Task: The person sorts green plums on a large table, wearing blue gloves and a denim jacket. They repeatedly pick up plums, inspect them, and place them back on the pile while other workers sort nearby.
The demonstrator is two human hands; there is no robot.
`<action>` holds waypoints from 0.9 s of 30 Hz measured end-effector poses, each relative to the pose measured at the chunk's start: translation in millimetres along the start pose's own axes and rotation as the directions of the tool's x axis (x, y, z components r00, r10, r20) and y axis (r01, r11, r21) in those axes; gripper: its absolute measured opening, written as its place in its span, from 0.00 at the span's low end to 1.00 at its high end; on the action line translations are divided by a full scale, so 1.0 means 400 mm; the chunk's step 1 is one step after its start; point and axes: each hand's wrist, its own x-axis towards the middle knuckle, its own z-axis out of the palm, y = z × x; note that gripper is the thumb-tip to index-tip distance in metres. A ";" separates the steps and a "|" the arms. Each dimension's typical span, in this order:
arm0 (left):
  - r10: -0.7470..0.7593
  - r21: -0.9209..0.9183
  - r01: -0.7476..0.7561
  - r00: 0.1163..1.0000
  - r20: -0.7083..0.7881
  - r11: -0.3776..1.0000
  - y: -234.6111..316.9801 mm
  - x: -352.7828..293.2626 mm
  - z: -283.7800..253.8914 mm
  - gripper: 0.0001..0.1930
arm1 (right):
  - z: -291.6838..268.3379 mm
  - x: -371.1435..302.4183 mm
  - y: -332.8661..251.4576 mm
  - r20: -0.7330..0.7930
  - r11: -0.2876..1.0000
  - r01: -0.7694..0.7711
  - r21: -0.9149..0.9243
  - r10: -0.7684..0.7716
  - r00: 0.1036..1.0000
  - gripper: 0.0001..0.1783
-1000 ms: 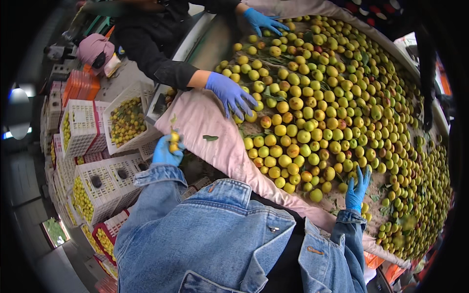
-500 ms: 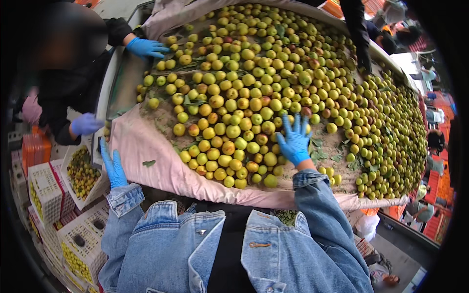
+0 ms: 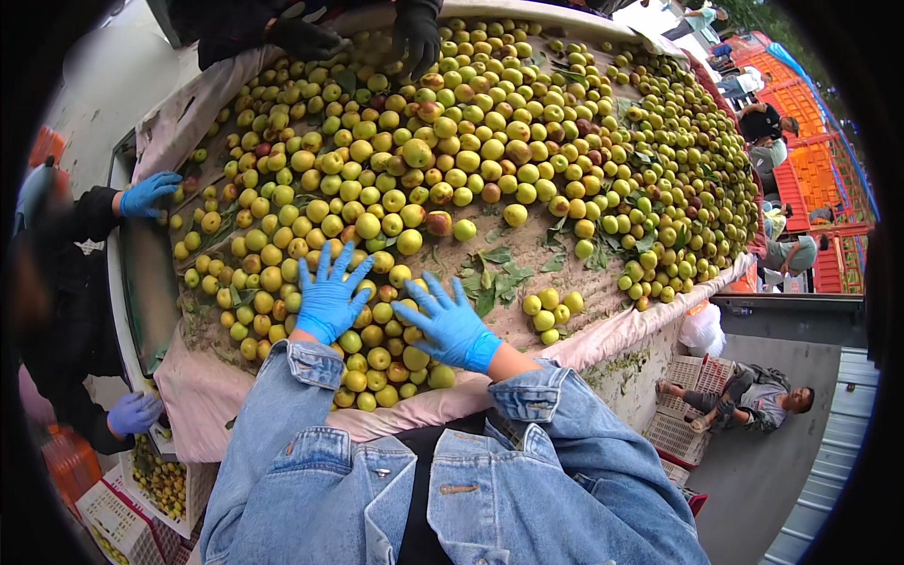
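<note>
Both my hands wear blue gloves and rest on a broad spread of small round green-yellow fruits [image 3: 367,224], some blushed red. My left hand [image 3: 330,297] lies flat with spread fingers over the fruits near the front. Close to its right, my right hand [image 3: 447,325] is also open, fingers apart and pointing left, touching the fruits beside it. Neither hand grasps a fruit. The fruits lie on a sorting table covered with pink cloth [image 3: 414,414]. Green leaves [image 3: 490,282] are scattered on the bare cloth just beyond my right hand.
At the left, a co-worker's blue-gloved hand [image 3: 149,194] reaches the table edge, and a purple-gloved hand [image 3: 135,412] is above a crate of fruit [image 3: 158,480]. Across the table are another worker's dark-gloved hands [image 3: 416,38]. A person [image 3: 753,400] sits by stacked crates [image 3: 680,428] at right.
My left hand has left the table's left edge and come onto the fruits. My right hand has swung left, beside it. My view has turned right; the far worker's gloves are over the fruits.
</note>
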 end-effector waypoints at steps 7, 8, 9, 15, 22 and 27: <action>-0.327 0.152 0.310 0.940 0.099 0.938 -0.152 -0.041 0.000 0.27 | -0.187 0.005 0.581 -0.286 0.660 -0.734 0.158 0.743 0.606 0.42; -0.404 0.174 0.379 0.903 0.147 0.909 -0.157 -0.037 -0.008 0.27 | -0.197 0.003 0.660 -0.286 0.568 -0.785 0.248 0.817 0.501 0.41; -0.494 0.197 0.464 0.858 0.144 0.864 -0.198 -0.059 0.021 0.28 | -0.188 0.022 0.730 -0.218 0.467 -0.823 0.323 0.883 0.415 0.40; -0.615 0.054 0.618 0.786 -0.059 0.785 -0.173 -0.099 -0.006 0.32 | -0.129 0.208 0.597 -0.415 0.738 -0.673 0.057 0.630 0.656 0.41; 0.029 -0.090 -0.040 0.992 -0.122 0.995 0.302 0.145 -0.039 0.34 | -0.073 0.189 0.391 -0.233 0.968 0.082 0.237 -0.026 0.972 0.37; -0.023 0.043 0.017 0.992 0.125 0.999 0.378 0.142 -0.041 0.36 | -0.411 -0.143 0.783 -0.588 0.919 -0.389 -0.070 0.276 0.760 0.34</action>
